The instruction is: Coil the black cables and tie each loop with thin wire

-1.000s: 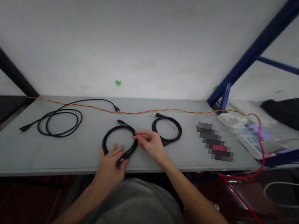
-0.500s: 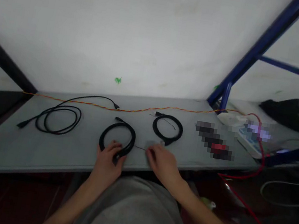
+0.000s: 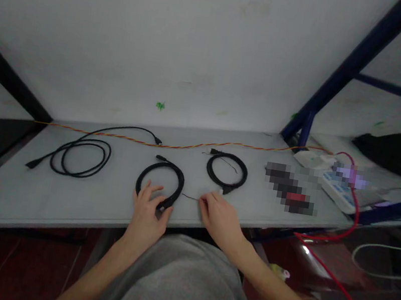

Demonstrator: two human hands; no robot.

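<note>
A coiled black cable (image 3: 182, 180) lies on the grey shelf in front of me, one plug end pointing out at its top. My left hand (image 3: 148, 213) grips the lower side of this coil, thumb at the right near the other plug and fingers spread over the ring. To the right, my right hand (image 3: 220, 216) pinches a thin dark wire tie (image 3: 190, 197), whose free end points left toward the coil without touching it. Just beyond that hand sits a smaller coiled black cable (image 3: 245, 175) with a loose thin tie across it.
At the left lies a looser black cable (image 3: 108, 158). A twisted red-yellow wire (image 3: 201, 146) runs along the back of the grey shelf (image 3: 62, 204). Rightward are a pixelated dark object (image 3: 286, 186), a white power strip (image 3: 338, 192), a red cable (image 3: 355, 215) and a blue frame post (image 3: 332, 89).
The fingers of my left hand have lifted and spread a little over the coil. My right hand keeps its pinch on the wire tie. The view has shifted slightly.
</note>
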